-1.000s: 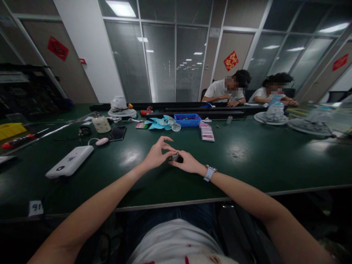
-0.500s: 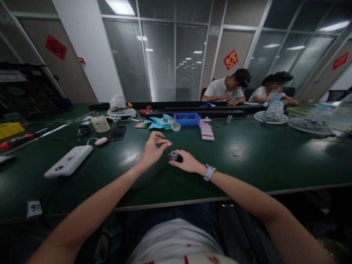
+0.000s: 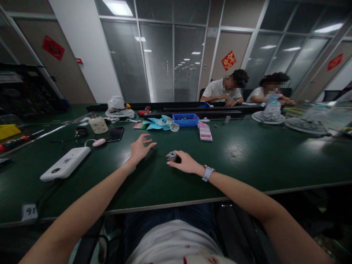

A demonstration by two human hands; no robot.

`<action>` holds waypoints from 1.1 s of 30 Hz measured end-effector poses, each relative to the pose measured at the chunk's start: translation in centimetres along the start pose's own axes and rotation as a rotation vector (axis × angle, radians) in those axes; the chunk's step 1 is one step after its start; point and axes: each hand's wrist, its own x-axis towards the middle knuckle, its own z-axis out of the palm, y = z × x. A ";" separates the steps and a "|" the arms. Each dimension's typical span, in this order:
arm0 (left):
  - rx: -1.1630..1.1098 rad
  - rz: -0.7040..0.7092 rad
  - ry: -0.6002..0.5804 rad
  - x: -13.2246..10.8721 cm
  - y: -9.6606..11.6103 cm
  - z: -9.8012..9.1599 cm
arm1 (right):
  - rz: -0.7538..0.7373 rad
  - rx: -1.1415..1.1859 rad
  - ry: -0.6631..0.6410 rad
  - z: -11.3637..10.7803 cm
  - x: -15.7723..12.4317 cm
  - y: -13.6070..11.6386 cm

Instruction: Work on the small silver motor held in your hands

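My right hand [image 3: 185, 162] rests on the green table with thumb and fingers around a small grey metal cylinder [image 3: 172, 157], which looks like a small motor. The cylinder stands upright, and its round top with dark holes faces up. To the left of it, my left hand [image 3: 141, 148] hovers over the table with its fingers apart and nothing in them. Light blue fan blades [image 3: 158, 123] lie beyond my left hand. Near them is a blue tray [image 3: 186, 124] holding small parts I cannot make out.
A white power strip [image 3: 66, 164], a phone [image 3: 115, 134] and a cream-coloured jar [image 3: 98, 124] are on the left. A pink-topped pack [image 3: 205, 132] lies beyond my right hand. White fan parts [image 3: 268, 116] stand at the right. Two people sit across the table.
My left hand has drawn away to the left from the metal cylinder, its fingers spreading. The right hand stays on the cylinder. The view has shifted slightly.
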 end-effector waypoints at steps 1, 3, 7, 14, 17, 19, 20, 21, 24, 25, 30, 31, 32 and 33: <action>-0.021 0.042 -0.001 -0.3 0.8 0.1 | -0.001 -0.001 0.001 0.0 0.0 0.0; -0.108 0.180 -0.035 -1.2 2.6 0.4 | 0.000 -0.013 0.004 0.1 0.0 0.1; -0.240 0.346 -0.277 -3.5 6.2 1.3 | 0.014 -0.019 0.014 0.4 0.2 0.5; -0.075 0.312 -0.050 -1.7 4.7 0.1 | -0.007 -0.006 0.017 0.3 0.1 0.4; 0.171 0.165 0.015 -0.2 1.3 -0.4 | -0.001 0.005 0.002 0.0 0.0 0.0; 0.244 0.103 -0.058 0.3 -0.5 -0.1 | 0.010 0.010 -0.001 -0.1 0.0 -0.2; 0.256 0.100 -0.083 0.4 -1.2 0.1 | 0.013 0.010 -0.002 -0.1 0.0 -0.2; 0.259 0.108 -0.103 0.4 -1.6 0.4 | 0.015 0.010 -0.003 -0.1 0.0 -0.2; 0.263 0.138 -0.109 0.4 -1.7 0.9 | 0.013 0.004 -0.005 -0.1 0.0 -0.2; 0.261 0.142 -0.104 0.3 -1.4 0.8 | 0.014 0.003 -0.006 -0.1 0.0 -0.2; 0.025 0.234 -0.068 -0.6 2.2 0.2 | 0.007 0.004 0.002 0.0 0.0 0.0; -0.061 0.258 -0.058 -1.0 3.1 0.2 | 0.001 0.003 0.005 0.1 0.0 0.1; -0.144 0.287 -0.078 -1.4 3.9 0.3 | -0.002 0.000 0.006 0.1 0.0 0.2; -0.216 0.314 -0.107 -1.9 4.7 0.3 | -0.001 -0.006 0.008 0.2 0.1 0.2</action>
